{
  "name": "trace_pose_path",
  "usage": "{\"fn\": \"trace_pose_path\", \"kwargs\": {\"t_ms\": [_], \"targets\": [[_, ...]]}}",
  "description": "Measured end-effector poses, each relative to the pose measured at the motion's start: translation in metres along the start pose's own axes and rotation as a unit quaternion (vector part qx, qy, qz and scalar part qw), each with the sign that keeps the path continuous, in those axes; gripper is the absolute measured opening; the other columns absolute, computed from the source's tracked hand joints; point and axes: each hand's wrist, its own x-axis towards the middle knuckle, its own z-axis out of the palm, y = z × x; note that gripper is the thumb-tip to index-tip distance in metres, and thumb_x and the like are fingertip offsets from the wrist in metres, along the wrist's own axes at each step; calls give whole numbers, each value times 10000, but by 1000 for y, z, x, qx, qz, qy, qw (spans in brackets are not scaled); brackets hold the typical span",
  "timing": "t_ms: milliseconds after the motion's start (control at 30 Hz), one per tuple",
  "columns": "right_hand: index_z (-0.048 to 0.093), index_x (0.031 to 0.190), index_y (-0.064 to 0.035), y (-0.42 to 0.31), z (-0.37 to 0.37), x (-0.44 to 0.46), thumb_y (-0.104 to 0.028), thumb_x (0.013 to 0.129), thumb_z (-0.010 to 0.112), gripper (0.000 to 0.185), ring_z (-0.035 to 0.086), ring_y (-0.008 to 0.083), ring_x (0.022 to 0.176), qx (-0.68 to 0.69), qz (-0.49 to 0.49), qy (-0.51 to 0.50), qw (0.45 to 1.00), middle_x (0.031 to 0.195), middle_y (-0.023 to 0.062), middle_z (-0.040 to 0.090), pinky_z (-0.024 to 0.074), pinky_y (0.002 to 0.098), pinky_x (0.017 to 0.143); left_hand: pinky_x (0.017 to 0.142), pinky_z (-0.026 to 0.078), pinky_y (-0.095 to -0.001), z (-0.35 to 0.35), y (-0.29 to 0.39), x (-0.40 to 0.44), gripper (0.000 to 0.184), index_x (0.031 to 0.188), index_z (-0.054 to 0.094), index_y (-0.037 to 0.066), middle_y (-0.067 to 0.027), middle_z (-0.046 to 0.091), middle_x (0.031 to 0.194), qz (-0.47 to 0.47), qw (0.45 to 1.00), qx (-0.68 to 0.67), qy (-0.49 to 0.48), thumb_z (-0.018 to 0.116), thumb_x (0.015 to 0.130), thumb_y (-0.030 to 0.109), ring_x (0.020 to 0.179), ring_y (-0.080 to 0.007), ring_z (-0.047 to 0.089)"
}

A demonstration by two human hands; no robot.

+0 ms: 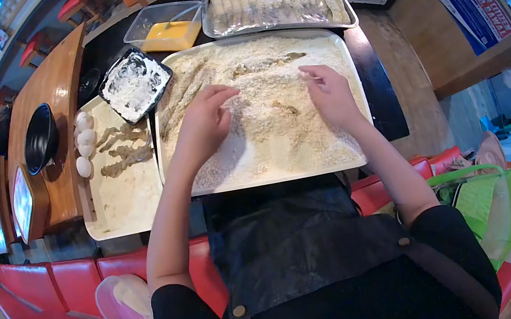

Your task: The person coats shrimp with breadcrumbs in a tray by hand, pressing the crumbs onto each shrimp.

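A large white tray (271, 170) of pale breadcrumbs lies in front of me. My left hand (205, 119) hovers over its left part, fingers curved and apart, holding nothing visible. Across from it my right hand (330, 96) is over the right part, also empty with fingers apart. Between and beyond the hands a crumb-covered shrimp (270, 63) lies near the far side. Another shrimp (285, 108) is partly buried in the middle. More coated shrimp (185, 97) lie along the left side, beyond my left hand.
A second tray (126, 215) on the left holds raw shrimp (127, 159) and several eggs (84, 135). A black dish (136, 85) of white powder overlaps both trays. Behind are a container (141, 22) of yellow liquid and a metal tray (350, 15) of wrapped, breaded shrimp. A black bowl (40, 138) sits left.
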Motion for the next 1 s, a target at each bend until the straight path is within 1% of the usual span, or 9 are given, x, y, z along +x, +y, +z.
{"fn": "trace_pose_path", "kwargs": {"t_ms": [100, 200, 400, 500, 600, 700, 767, 900, 1000], "targets": [[640, 1186, -9, 6, 3, 13, -81, 897, 581, 304, 639, 225, 949, 39, 70, -27, 996, 1047, 155, 669, 504, 317, 865, 864, 499, -384, 15, -5, 11, 339, 1129, 667, 23, -191, 632, 1092, -76, 997, 33, 13, 524, 823, -4, 988, -330, 626], [621, 1235, -20, 10, 16, 22, -64, 891, 569, 351, 591, 118, 892, 32, 57, -37, 997, 1031, 76, 670, 485, 262, 794, 827, 488, -476, 32, -4, 16, 271, 1075, 663, 15, -226, 624, 1041, -62, 993, 84, 48, 522, 853, 82, 888, -393, 609], [624, 1199, -12, -4, 37, 32, -37, 857, 532, 355, 637, 194, 883, 49, 48, -73, 995, 1027, 154, 679, 498, 316, 818, 835, 464, -481, 68, -10, 37, 282, 1086, 623, -8, -244, 631, 928, -25, 996, 13, 90, 467, 935, 171, 959, -410, 577], [626, 1167, -18, -4, 41, 34, -30, 856, 525, 327, 641, 194, 892, 77, 23, -115, 990, 1014, 147, 680, 498, 320, 821, 835, 477, -413, 49, 18, 50, 458, 1080, 656, -55, -237, 638, 874, -71, 997, -21, -15, 433, 1008, 339, 830, -381, 612], [632, 1140, -30, -16, 29, 26, -21, 856, 509, 310, 652, 203, 908, 107, 129, -134, 977, 1006, 152, 680, 500, 319, 836, 800, 480, -370, 58, 8, 55, 558, 1095, 653, -50, -223, 660, 859, -104, 988, -112, 6, 393, 1027, 438, 799, -323, 627], [635, 1145, -38, -3, 21, 13, -50, 844, 565, 310, 659, 228, 880, 127, 47, -127, 983, 1004, 162, 681, 509, 323, 835, 761, 493, -411, 45, 11, 52, 386, 998, 670, -43, -246, 656, 824, -126, 978, -130, -102, 481, 984, 293, 767, -362, 647], [635, 1146, -32, -24, 6, -3, -80, 808, 643, 341, 646, 257, 920, 17, 11, -144, 989, 1024, 168, 673, 503, 337, 868, 794, 498, -352, 41, 12, 41, 314, 1082, 668, -31, -209, 683, 940, -99, 974, -145, -145, 576, 940, 233, 858, -287, 654], [649, 1120, -14, -28, 4, -21, -142, 707, 784, 453, 598, 301, 1025, -112, -97, -132, 980, 1060, 161, 655, 476, 374, 939, 847, 514, -338, 33, 8, 24, 358, 1139, 674, -6, -155, 705, 1022, 59, 987, -80, -129, 710, 797, 91, 916, -237, 663], [669, 1049, 5, -30, 15, -26, -109, 705, 769, 376, 569, 317, 1069, -95, -73, -122, 985, 1064, 155, 649, 463, 388, 959, 844, 546, -320, 27, 14, 23, 420, 1169, 673, 23, -132, 716, 1029, -3, 985, -22, -173, 722, 754, 67, 899, -231, 697]]}}
